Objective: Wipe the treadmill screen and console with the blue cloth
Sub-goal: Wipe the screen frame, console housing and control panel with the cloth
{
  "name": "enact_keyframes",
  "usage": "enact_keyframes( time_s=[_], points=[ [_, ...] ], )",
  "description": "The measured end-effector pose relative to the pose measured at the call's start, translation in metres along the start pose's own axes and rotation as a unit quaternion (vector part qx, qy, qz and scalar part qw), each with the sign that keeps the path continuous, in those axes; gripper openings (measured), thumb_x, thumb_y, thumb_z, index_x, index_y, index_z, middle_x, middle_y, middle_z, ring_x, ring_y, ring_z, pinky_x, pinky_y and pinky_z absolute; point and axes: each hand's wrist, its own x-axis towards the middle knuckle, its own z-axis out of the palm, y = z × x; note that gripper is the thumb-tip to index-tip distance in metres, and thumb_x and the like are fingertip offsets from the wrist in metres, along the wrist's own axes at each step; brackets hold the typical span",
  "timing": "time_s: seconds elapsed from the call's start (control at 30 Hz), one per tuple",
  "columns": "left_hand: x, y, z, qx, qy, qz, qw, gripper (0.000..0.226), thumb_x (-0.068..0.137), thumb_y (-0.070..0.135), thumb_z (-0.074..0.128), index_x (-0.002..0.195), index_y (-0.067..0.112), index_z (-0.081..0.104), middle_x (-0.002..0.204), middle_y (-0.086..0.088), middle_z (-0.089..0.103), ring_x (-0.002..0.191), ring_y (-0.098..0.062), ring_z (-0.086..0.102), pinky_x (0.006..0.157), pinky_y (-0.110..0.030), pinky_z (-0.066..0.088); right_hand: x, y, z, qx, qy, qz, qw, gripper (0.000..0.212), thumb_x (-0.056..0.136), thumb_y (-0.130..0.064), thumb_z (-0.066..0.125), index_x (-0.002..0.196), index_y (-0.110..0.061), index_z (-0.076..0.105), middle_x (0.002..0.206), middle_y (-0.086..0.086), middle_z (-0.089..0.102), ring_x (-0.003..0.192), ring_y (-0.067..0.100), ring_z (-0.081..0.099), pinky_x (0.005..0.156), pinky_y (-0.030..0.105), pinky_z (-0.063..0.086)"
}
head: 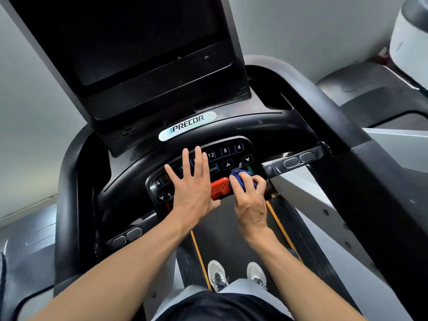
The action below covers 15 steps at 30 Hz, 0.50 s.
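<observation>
The screen [148, 54] is dark, glossy glass-like panel, faintly reflective. Below it the console [231, 156] is smooth black plastic with a shine, its keypad slick. The red stop button [218, 187] looks like matt plastic. The blue cloth [240, 176] is soft, bunched fabric. The handlebar [298, 162] on the right is glossy black with smooth metallic pads. The belt [220, 235] looks matt and dull.
</observation>
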Motion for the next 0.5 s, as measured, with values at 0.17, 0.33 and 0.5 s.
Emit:
enact_keyframes(
  time_s=[0.17,0.33,0.5],
  points=[
    [-0.003,-0.001,0.004,0.015,0.0,0.004,1.0,0.146,0.066,0.09,0.058,0.158,-0.003,-0.007,0.166,-0.024,-0.017,0.152,-0.05,-0.013,0.104,-0.081,0.024,0.012,0.011,0.0,-0.008,0.042,0.077,0.996,0.041,0.09,0.008,0.058,0.126,-0.01,0.066,0.126,0.011,0.058,0.102,0.035,0.043,0.079,0.042,0.053],
    [0.001,-0.001,0.003,0.015,0.01,0.003,1.0,0.147,0.064,0.089,0.06,0.158,-0.002,-0.006,0.166,-0.024,-0.016,0.152,-0.049,-0.012,0.104,-0.081,0.025,-0.002,0.019,0.001,-0.004,0.031,0.065,0.997,0.042,0.09,0.006,0.063,0.126,-0.015,0.067,0.127,0.01,0.056,0.103,0.035,0.046,0.071,0.04,0.057],
    [-0.001,-0.001,0.004,0.011,0.002,0.004,1.0,0.147,0.063,0.089,0.061,0.159,-0.002,-0.002,0.167,-0.023,-0.013,0.152,-0.049,-0.01,0.104,-0.081,0.026,-0.024,-0.012,0.01,0.025,0.044,0.171,0.984,0.036,0.093,0.002,0.066,0.127,-0.013,0.067,0.128,0.01,0.052,0.104,0.031,0.047,0.076,0.04,0.057]
  ],
)
